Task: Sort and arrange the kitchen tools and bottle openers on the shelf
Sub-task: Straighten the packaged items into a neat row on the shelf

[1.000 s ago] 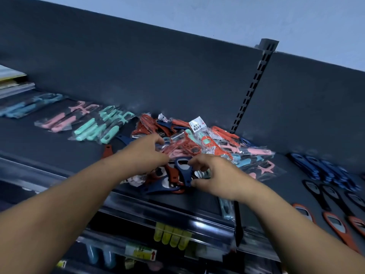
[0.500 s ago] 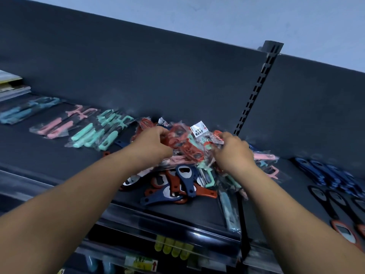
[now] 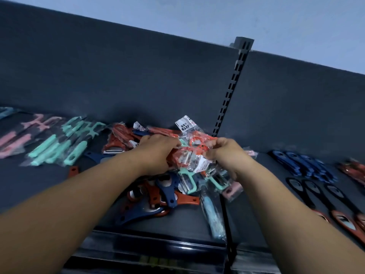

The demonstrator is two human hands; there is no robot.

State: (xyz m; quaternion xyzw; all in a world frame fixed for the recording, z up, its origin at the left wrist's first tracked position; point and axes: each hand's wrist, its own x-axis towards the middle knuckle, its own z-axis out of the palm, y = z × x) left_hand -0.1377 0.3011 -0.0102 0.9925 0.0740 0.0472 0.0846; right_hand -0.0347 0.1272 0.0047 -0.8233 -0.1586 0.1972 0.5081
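A heap of bagged peelers (image 3: 194, 149) in red, mint and pink lies in the middle of the dark shelf (image 3: 43, 186). My left hand (image 3: 158, 151) grips the heap's left side and my right hand (image 3: 227, 153) grips its right side, fingers curled into the plastic bags. Just below the hands lie loose bottle openers (image 3: 167, 191), blue and red, crossing each other. A light blue bagged tool (image 3: 212, 216) lies near the shelf's front edge.
Mint bagged tools (image 3: 65, 143) and pink ones (image 3: 17, 135) lie in rows at the left. Blue openers (image 3: 304, 167), black-handled openers (image 3: 314, 192) and red ones (image 3: 353, 169) lie in rows at the right. A slotted upright (image 3: 230, 91) divides the dark back panel.
Both hands moved up from the loose openers onto the bagged peelers and closed on them from both sides. The bundle now sits bunched between the hands.
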